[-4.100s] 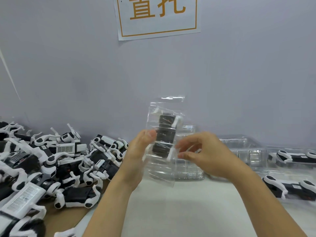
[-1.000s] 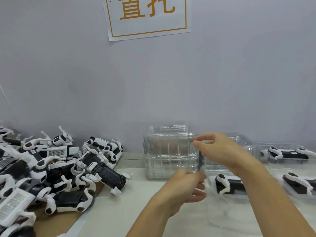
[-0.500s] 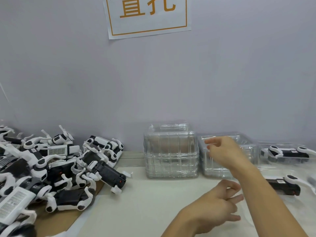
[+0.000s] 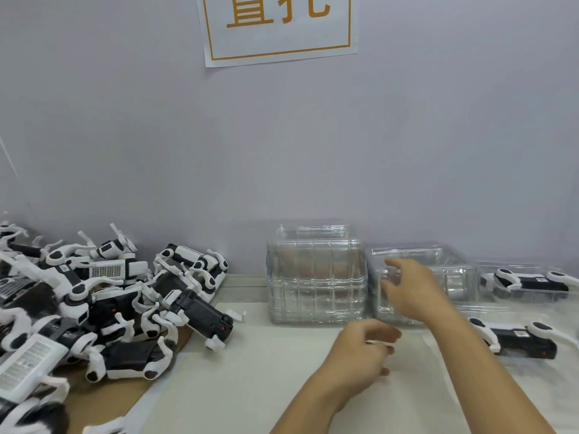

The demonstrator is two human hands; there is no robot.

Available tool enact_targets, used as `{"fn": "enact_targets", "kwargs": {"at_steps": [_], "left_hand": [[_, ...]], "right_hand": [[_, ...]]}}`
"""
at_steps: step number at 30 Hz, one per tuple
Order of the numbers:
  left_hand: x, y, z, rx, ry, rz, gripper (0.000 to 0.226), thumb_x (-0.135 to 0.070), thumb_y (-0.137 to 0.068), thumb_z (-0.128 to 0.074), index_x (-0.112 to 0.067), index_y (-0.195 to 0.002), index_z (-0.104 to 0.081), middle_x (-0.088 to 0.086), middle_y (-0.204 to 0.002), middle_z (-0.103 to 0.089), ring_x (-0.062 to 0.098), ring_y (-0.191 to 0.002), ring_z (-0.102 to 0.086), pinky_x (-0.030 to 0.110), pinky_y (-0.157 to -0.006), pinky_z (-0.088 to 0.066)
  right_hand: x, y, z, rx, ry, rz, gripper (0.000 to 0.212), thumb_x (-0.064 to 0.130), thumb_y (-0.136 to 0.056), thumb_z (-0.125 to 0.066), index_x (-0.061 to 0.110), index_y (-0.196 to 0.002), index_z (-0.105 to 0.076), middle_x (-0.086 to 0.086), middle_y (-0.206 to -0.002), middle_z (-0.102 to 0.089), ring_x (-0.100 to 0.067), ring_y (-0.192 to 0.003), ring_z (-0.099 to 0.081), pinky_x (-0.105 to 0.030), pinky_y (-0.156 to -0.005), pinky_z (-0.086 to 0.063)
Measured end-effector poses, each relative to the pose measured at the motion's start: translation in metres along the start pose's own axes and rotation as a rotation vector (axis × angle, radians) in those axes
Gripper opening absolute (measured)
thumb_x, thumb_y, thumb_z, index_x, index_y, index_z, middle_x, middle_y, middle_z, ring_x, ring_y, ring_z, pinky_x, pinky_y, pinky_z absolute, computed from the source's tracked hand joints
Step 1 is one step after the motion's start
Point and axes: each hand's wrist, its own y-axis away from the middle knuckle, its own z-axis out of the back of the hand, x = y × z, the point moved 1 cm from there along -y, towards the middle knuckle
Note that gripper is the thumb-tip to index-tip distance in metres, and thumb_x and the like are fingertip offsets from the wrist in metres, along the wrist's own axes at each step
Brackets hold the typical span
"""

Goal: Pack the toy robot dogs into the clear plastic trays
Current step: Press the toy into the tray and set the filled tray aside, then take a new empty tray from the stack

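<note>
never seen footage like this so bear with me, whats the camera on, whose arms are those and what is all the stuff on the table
There is no machine here. The one picture comes from a wide-angle camera worn on a person's head, looking forward and down, so the two bare arms entering from the bottom are that person's own.

The right hand reaches to the lower stack of clear plastic trays by the wall, fingers spread; whether it has a grip on one yet is hard to tell. The left hand hovers over the pale table with loose fingers, holding nothing.

A taller stack of empty trays stands in the middle. On the left lies a heap of black-and-white toy robot dogs waiting to be packed. On the right, packed dogs in trays lie flat. A paper sign hangs on the wall above.
</note>
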Motion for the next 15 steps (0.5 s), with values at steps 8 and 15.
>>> {"fn": "enact_targets", "kwargs": {"at_steps": [8, 15], "left_hand": [[0.005, -0.002, 0.023, -0.198, 0.054, 0.03, 0.036, 0.001, -0.094, -0.039, -0.018, -0.099, -0.069, 0.002, -0.103, -0.072, 0.008, -0.083, -0.065, 0.021, -0.067, -0.051], [0.004, -0.002, 0.032, -0.291, 0.043, -0.016, 0.037, 0.003, -0.093, -0.041, -0.022, -0.089, -0.068, -0.004, -0.094, -0.07, 0.007, -0.081, -0.065, 0.022, -0.065, -0.052]], "right_hand": [[-0.009, -0.008, -0.006, -0.217, -0.08, -0.02, 0.027, 0.002, -0.088, -0.068, 0.013, -0.112, -0.074, -0.009, -0.116, -0.071, -0.024, -0.102, -0.064, -0.022, -0.082, -0.04], [-0.01, -0.007, -0.007, -0.26, -0.103, 0.015, 0.023, 0.002, -0.087, -0.069, 0.013, -0.106, -0.077, -0.01, -0.112, -0.072, -0.028, -0.105, -0.064, -0.026, -0.085, -0.042]]}}
